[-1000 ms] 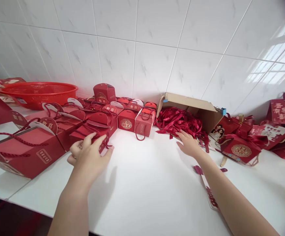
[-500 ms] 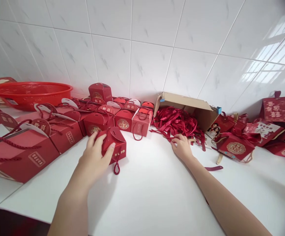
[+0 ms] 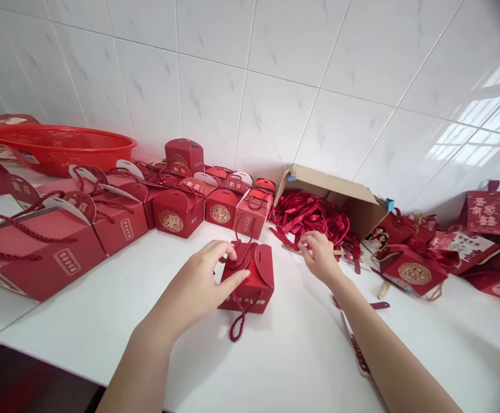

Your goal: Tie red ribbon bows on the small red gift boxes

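Note:
A small red gift box [image 3: 254,289] with gold lettering stands on the white table in front of me, twisted dark-red cord loops at its top and front. My left hand [image 3: 209,275] grips it from the left, thumb across the top and fingers curled by the cord. To the right, my right hand [image 3: 317,257] hovers at the near edge of a heap of dark-red ribbons [image 3: 312,215]. Its thumb and fingertips are pinched together; what is between them is too small to make out. The ribbons spill from a cardboard box [image 3: 331,179] lying on its side.
Several red gift boxes [image 3: 176,212] line the left and back, larger ones [image 3: 66,252] nearest. A red plastic basket [image 3: 60,152] sits far left. Decorated red boxes [image 3: 413,269] crowd the right. A dark-red strap [image 3: 379,305] and a card [image 3: 359,353] lie by my right forearm.
My left hand has brought the gift box right and nearer, and its cord now shows on top. My right hand has lifted slightly off the ribbons, fingers pinched. The view has shifted a little.

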